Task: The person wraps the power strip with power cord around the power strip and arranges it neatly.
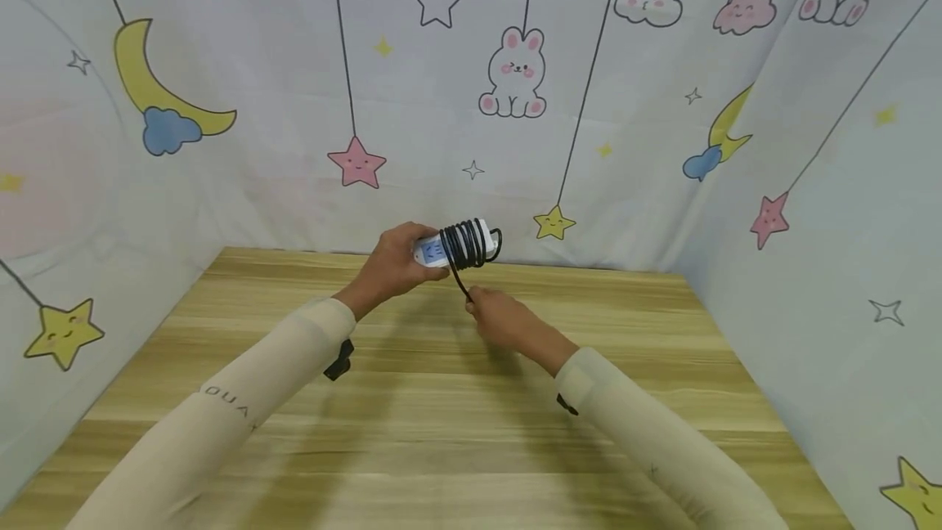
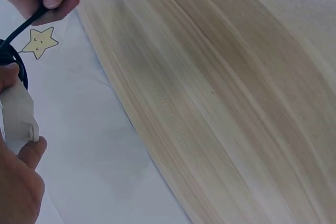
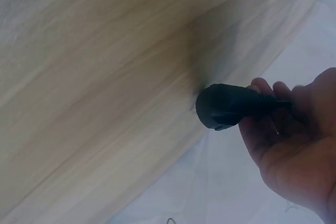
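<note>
A white power strip (image 1: 430,252) with blue socket faces is held up above the table. My left hand (image 1: 401,262) grips it by one end, thumb on the near side. Black cord (image 1: 465,244) is wound in several turns round its other half, and a small loop stands out past the far end. From the coil a length of cord runs down to my right hand (image 1: 503,317), which pinches it. In the right wrist view the cord's black plug (image 3: 226,106) sticks out beyond the curled fingers of that hand. The left wrist view shows only part of the white strip (image 2: 17,114).
A wood-grain table (image 1: 441,432) lies below both hands. White fabric walls (image 1: 280,195) printed with stars, moons and rabbits stand at the back and both sides. A black wrist strap (image 1: 338,361) shows under the left sleeve.
</note>
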`<state>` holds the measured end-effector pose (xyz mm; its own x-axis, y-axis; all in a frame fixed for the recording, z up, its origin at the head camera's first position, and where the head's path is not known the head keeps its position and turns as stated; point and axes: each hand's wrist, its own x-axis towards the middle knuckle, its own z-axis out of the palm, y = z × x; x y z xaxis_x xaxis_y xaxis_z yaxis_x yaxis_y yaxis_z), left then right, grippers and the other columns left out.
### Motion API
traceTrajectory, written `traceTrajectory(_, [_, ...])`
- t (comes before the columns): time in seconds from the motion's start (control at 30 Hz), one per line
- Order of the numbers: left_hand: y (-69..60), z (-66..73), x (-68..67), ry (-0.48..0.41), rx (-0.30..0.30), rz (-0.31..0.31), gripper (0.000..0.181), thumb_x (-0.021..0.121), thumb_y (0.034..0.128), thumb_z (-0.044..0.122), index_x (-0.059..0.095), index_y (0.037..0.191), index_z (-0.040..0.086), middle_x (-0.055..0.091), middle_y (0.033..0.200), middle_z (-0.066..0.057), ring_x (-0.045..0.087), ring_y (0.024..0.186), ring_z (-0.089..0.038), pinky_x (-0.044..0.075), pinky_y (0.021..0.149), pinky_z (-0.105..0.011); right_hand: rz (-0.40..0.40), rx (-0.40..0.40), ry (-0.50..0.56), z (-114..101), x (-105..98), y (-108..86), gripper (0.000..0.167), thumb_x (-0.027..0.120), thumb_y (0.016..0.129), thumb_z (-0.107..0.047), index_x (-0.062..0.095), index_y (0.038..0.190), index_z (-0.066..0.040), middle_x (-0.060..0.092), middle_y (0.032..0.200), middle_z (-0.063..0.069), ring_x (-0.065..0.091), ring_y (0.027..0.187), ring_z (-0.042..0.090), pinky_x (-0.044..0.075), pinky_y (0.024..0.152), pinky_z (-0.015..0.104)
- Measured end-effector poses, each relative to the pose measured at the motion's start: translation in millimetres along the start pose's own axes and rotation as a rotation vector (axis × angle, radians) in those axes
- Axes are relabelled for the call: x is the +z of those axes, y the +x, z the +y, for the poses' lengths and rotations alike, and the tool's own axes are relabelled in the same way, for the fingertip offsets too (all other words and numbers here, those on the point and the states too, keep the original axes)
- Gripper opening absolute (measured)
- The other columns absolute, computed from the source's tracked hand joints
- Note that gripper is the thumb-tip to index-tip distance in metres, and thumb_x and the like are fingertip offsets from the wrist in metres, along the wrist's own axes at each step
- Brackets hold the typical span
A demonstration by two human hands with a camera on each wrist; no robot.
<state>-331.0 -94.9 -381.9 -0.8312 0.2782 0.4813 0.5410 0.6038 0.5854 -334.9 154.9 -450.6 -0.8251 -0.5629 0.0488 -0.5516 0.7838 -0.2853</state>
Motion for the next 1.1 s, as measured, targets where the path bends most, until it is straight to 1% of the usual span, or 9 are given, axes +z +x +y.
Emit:
traceTrajectory(0.07, [-0.1,-1.1,0.1,-0.01,0.008,-0.012,0.068,0.1,0.0839,0.017,0.071,0.141,-0.004,0.077,0.136,-0.023,0.075,0.116,-0.038,0.065,0.1,-0.055,0.002,-0.041,-0.013,34,22,17.7,0.029,0.047,0.122,-0.035,0.065,0.116,-0.012,0.068,0.1,0.002,0.064,0.093,0.02,0.057,0.086,0.043])
traceTrajectory(0.17, [-1.3,-2.7,0.5,-0.024,0.001,-0.055,0.069,0.101,0.0832,0.017,0.071,0.142,-0.002,0.077,0.138,-0.022,0.075,0.117,-0.037,0.065,0.101,-0.055,0.025,-0.087,-0.084,56,33,26.5,0.031,0.05,0.121,-0.04,0.068,0.114,-0.016,0.072,0.103,0.0,0.067,0.098,0.021,0.057,0.087,0.049])
traceTrajectory(0.3, [-3.6,-4.7,1.4,-0.039,-0.009,-0.122,0.069,0.101,0.0826,0.017,0.072,0.142,-0.002,0.076,0.138,-0.021,0.074,0.117,-0.037,0.065,0.102,-0.055,-0.007,-0.052,-0.172,19,-1,5.0,0.029,0.055,0.12,-0.032,0.073,0.113,-0.01,0.08,0.113,0.011,0.069,0.114,0.038,0.055,0.102,0.064])
traceTrajectory(0.33, [-4.2,-5.4,1.5,-0.042,-0.008,-0.132,0.068,0.101,0.0825,0.017,0.072,0.142,-0.002,0.077,0.138,-0.021,0.074,0.118,-0.037,0.064,0.102,-0.055,-0.017,-0.036,-0.177,20,-1,6.4,0.029,0.056,0.12,-0.033,0.074,0.113,-0.011,0.081,0.114,0.011,0.068,0.115,0.038,0.054,0.104,0.066])
traceTrajectory(0.4, [-5.6,-7.3,1.9,-0.037,-0.005,-0.141,0.068,0.101,0.0819,0.017,0.073,0.141,-0.002,0.077,0.137,-0.021,0.074,0.118,-0.037,0.064,0.102,-0.056,-0.038,0.003,-0.199,4,-14,-2.7,0.031,0.058,0.119,-0.034,0.077,0.117,-0.009,0.082,0.12,0.014,0.066,0.122,0.043,0.051,0.112,0.065])
traceTrajectory(0.5, [-8.7,-12.1,3.6,-0.034,-0.011,-0.155,0.067,0.101,0.0813,0.018,0.074,0.14,0.0,0.077,0.137,-0.019,0.073,0.118,-0.036,0.063,0.102,-0.055,-0.024,0.041,-0.251,-4,-20,-10.2,0.034,0.058,0.118,-0.036,0.08,0.122,-0.011,0.082,0.127,0.013,0.063,0.122,0.04,0.052,0.109,0.06])
traceTrajectory(0.73, [-19.8,-25.5,10.8,-0.033,-0.012,-0.23,0.069,0.101,0.0827,0.019,0.073,0.144,0.002,0.075,0.141,-0.019,0.072,0.115,-0.033,0.063,0.095,-0.049,0.039,0.067,-0.253,2,-15,-8.9,0.034,0.071,0.11,-0.042,0.081,0.12,-0.011,0.082,0.13,0.017,0.062,0.126,0.039,0.052,0.108,0.059])
traceTrajectory(0.97, [-26.4,-33.9,15.3,-0.037,0.007,-0.245,0.064,0.101,0.0806,0.014,0.075,0.138,0.004,0.077,0.138,-0.017,0.072,0.118,-0.033,0.062,0.1,-0.052,0.012,0.162,-0.2,14,-13,-4.4,0.054,0.077,0.107,-0.047,0.075,0.145,-0.009,0.07,0.15,0.015,0.055,0.147,0.041,0.046,0.122,0.061])
traceTrajectory(1.1, [-30.4,-38.6,18.6,-0.008,0.008,-0.273,0.063,0.101,0.0815,0.012,0.075,0.139,0.006,0.076,0.137,-0.016,0.072,0.119,-0.032,0.061,0.102,-0.052,-0.004,0.153,-0.225,21,-13,-0.6,0.06,0.082,0.104,-0.044,0.069,0.154,-0.013,0.067,0.151,0.014,0.057,0.143,0.041,0.053,0.118,0.062])
